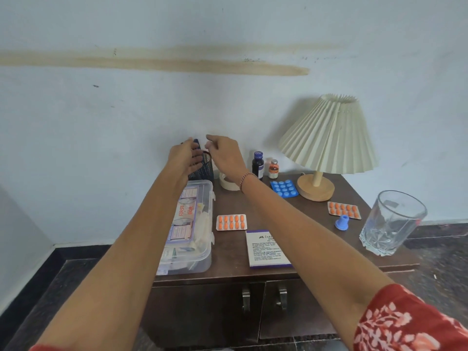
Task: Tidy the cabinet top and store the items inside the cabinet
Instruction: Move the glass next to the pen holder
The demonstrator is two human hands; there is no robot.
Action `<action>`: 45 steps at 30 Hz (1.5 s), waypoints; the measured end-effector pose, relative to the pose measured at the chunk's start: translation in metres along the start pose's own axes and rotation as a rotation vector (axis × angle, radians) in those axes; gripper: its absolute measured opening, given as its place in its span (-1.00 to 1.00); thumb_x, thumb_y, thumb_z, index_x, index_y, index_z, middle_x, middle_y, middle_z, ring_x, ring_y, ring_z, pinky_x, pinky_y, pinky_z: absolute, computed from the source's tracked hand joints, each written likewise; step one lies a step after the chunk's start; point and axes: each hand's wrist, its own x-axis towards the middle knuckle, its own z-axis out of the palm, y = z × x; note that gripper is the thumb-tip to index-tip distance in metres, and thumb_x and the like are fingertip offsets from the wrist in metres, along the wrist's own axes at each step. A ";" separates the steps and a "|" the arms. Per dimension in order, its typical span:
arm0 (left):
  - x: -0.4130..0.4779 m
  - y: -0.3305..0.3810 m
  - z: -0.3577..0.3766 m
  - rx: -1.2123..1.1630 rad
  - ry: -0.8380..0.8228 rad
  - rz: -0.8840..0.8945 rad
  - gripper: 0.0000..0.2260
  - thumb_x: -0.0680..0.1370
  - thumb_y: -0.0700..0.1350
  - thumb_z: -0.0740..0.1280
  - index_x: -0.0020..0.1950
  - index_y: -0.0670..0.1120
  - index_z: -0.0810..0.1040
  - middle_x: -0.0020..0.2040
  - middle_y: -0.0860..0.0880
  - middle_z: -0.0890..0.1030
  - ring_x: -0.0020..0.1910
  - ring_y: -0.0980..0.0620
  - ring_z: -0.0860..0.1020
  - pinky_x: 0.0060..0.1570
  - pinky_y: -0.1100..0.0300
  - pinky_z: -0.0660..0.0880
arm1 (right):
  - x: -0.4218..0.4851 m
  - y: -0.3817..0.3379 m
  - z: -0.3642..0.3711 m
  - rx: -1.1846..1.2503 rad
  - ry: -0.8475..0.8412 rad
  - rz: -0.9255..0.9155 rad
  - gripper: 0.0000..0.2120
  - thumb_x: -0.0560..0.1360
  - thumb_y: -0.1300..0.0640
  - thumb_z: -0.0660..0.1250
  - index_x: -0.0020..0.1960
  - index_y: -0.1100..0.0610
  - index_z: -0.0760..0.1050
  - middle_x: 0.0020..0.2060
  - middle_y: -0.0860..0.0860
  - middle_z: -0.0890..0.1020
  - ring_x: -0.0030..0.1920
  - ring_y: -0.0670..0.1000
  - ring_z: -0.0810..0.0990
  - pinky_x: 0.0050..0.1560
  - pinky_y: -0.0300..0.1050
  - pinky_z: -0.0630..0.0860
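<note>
Both arms extended straight toward 12 o'clock. Left hand point(186, 158) palm turned inward, fingers spread loosely. Right hand point(224, 155) at its 3 o'clock, just beside, fingers curled downward, thread bracelet point(245, 179) on wrist.

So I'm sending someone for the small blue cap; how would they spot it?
Start at the lamp on the cabinet top. Nearer the front edge, between an orange pill strip and the drinking glass, sits the blue cap. It is the only small round blue plastic piece.
</note>
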 end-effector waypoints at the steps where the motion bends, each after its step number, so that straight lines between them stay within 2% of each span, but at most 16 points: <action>1: -0.008 0.001 0.000 0.000 -0.010 -0.001 -0.63 0.65 -0.03 0.10 0.30 -0.25 0.45 0.07 -0.14 0.55 0.03 -0.05 0.52 0.05 0.12 0.51 | -0.007 -0.001 -0.005 0.052 0.017 0.031 -0.66 0.61 0.18 0.13 0.32 0.28 0.46 0.24 0.18 0.57 0.25 0.13 0.54 0.36 -0.03 0.39; 5: -0.039 0.004 0.004 0.023 -0.039 -0.011 -0.63 0.66 -0.03 0.08 0.31 -0.23 0.44 0.22 -0.17 0.55 0.15 -0.08 0.54 0.07 0.12 0.49 | -0.036 -0.003 -0.029 0.219 0.053 0.124 -0.67 0.62 0.14 0.13 0.19 0.34 0.54 0.08 0.23 0.65 0.12 0.17 0.60 0.24 0.10 0.48; 7: -0.053 0.007 0.010 0.035 -0.054 -0.020 -0.63 0.66 -0.03 0.07 0.32 -0.24 0.44 0.21 -0.17 0.55 0.10 -0.06 0.54 0.07 0.12 0.48 | -0.049 -0.003 -0.043 0.232 0.045 0.146 -0.66 0.62 0.10 0.13 0.21 0.29 0.54 0.10 0.18 0.65 0.12 0.14 0.61 0.18 0.05 0.54; 10: -0.075 0.010 0.025 0.061 -0.078 -0.024 -0.62 0.66 -0.03 0.07 0.32 -0.24 0.45 0.11 -0.15 0.55 0.03 -0.04 0.54 0.11 0.10 0.49 | -0.067 -0.002 -0.064 0.237 0.049 0.157 -0.66 0.62 0.07 0.14 0.22 0.25 0.54 0.08 0.17 0.66 0.10 0.12 0.62 -0.10 -0.10 0.59; 13: -0.096 0.011 0.040 0.071 -0.099 -0.038 -0.63 0.66 -0.05 0.07 0.31 -0.24 0.46 0.18 -0.18 0.56 0.17 -0.10 0.54 0.14 0.09 0.50 | -0.082 -0.003 -0.082 0.222 0.069 0.150 -0.67 0.62 0.09 0.15 0.19 0.27 0.56 0.06 0.18 0.67 0.11 0.12 0.62 0.17 0.04 0.54; 16: -0.115 0.011 0.055 0.048 -0.132 -0.047 -0.65 0.66 -0.06 0.08 0.26 -0.26 0.48 0.06 -0.15 0.55 -0.12 -0.01 0.56 -0.21 0.22 0.52 | -0.097 -0.005 -0.097 0.249 0.088 0.171 -0.68 0.60 0.09 0.17 0.16 0.26 0.58 0.03 0.18 0.68 0.10 0.12 0.63 0.26 0.09 0.49; 19: -0.129 0.008 0.069 0.035 -0.150 -0.051 -0.71 0.65 -0.07 0.10 0.12 -0.20 0.54 -0.04 -0.12 0.56 -0.25 0.04 0.51 -0.22 0.24 0.47 | -0.112 -0.003 -0.112 0.254 0.104 0.177 -0.68 0.59 0.09 0.17 0.17 0.23 0.59 0.01 0.16 0.69 0.10 0.10 0.63 0.27 0.10 0.48; 22: -0.145 0.003 0.082 0.022 -0.176 -0.040 -0.75 0.62 -0.12 0.12 -0.13 -0.12 0.54 -0.15 -0.07 0.56 -0.26 0.04 0.51 -0.23 0.23 0.45 | -0.126 0.003 -0.130 0.242 0.119 0.177 -0.70 0.60 0.09 0.17 0.15 0.21 0.60 -0.01 0.16 0.70 0.08 0.10 0.64 0.25 0.10 0.49; 28: -0.172 -0.010 0.112 0.016 -0.217 -0.058 -0.71 0.62 -0.10 0.12 0.13 -0.19 0.57 -0.12 -0.10 0.58 -0.30 0.06 0.52 -0.31 0.22 0.46 | -0.152 0.013 -0.158 0.159 0.139 0.142 -0.70 0.61 0.11 0.14 0.15 0.18 0.59 -0.01 0.15 0.69 0.09 0.08 0.64 0.18 -0.12 0.49; 31: -0.180 -0.015 0.125 0.007 -0.217 -0.064 -0.67 0.64 -0.04 0.09 0.18 -0.20 0.55 -0.02 -0.13 0.60 -0.19 0.01 0.57 -0.15 0.14 0.54 | -0.160 0.016 -0.171 0.123 0.159 0.117 -0.70 0.61 0.10 0.15 0.18 0.20 0.58 0.01 0.15 0.69 0.09 0.08 0.63 0.24 0.01 0.49; 33: -0.183 -0.019 0.135 0.019 -0.232 -0.069 -0.68 0.65 -0.03 0.08 0.15 -0.18 0.53 0.01 -0.14 0.60 -0.08 -0.04 0.56 -0.01 0.08 0.53 | -0.164 0.020 -0.183 0.094 0.191 0.101 -0.70 0.61 0.11 0.15 0.18 0.20 0.59 0.00 0.14 0.69 0.08 0.07 0.63 0.22 0.02 0.50; 35: -0.188 -0.023 0.147 -0.008 -0.249 -0.078 -0.69 0.65 0.00 0.06 0.09 -0.17 0.51 -0.06 -0.13 0.59 -0.13 -0.02 0.56 -0.08 0.13 0.51 | -0.168 0.027 -0.198 0.069 0.236 0.092 -0.70 0.61 0.12 0.15 0.17 0.19 0.59 -0.01 0.13 0.69 0.06 0.05 0.64 0.19 -0.05 0.51; 39: -0.198 -0.031 0.175 -0.031 -0.251 -0.110 -0.53 0.65 0.12 0.00 0.16 -0.19 0.53 -0.20 -0.07 0.56 -0.24 0.05 0.52 -0.24 0.25 0.46 | -0.176 0.045 -0.229 0.039 0.370 0.090 -0.71 0.61 0.14 0.14 0.11 0.15 0.62 -0.05 0.10 0.69 0.01 0.04 0.64 0.10 -0.11 0.50; 41: -0.202 -0.035 0.191 -0.025 -0.247 -0.119 -0.56 0.64 0.14 0.01 0.06 -0.16 0.53 -0.28 -0.04 0.51 -0.27 0.04 0.49 -0.25 0.23 0.45 | -0.180 0.056 -0.242 0.004 0.433 0.102 -0.71 0.60 0.14 0.13 0.10 0.14 0.62 -0.04 0.09 0.70 -0.03 0.06 0.65 0.07 -0.10 0.50; 43: -0.206 -0.039 0.206 0.009 -0.255 -0.118 -0.59 0.64 0.13 0.03 -0.18 -0.11 0.47 -0.26 -0.07 0.49 -0.29 0.01 0.46 -0.20 0.17 0.46 | -0.184 0.069 -0.255 -0.026 0.483 0.119 -0.70 0.61 0.12 0.12 0.09 0.14 0.62 -0.04 0.09 0.70 -0.07 0.10 0.64 0.03 -0.12 0.48; 45: -0.208 -0.043 0.219 0.002 -0.258 -0.103 -0.61 0.65 0.09 0.06 -0.27 -0.09 0.40 -0.25 -0.10 0.47 -0.35 0.02 0.42 -0.32 0.21 0.43 | -0.189 0.082 -0.266 -0.055 0.521 0.126 -0.68 0.62 0.09 0.11 0.10 0.15 0.62 -0.03 0.09 0.70 -0.09 0.14 0.64 -0.04 -0.19 0.45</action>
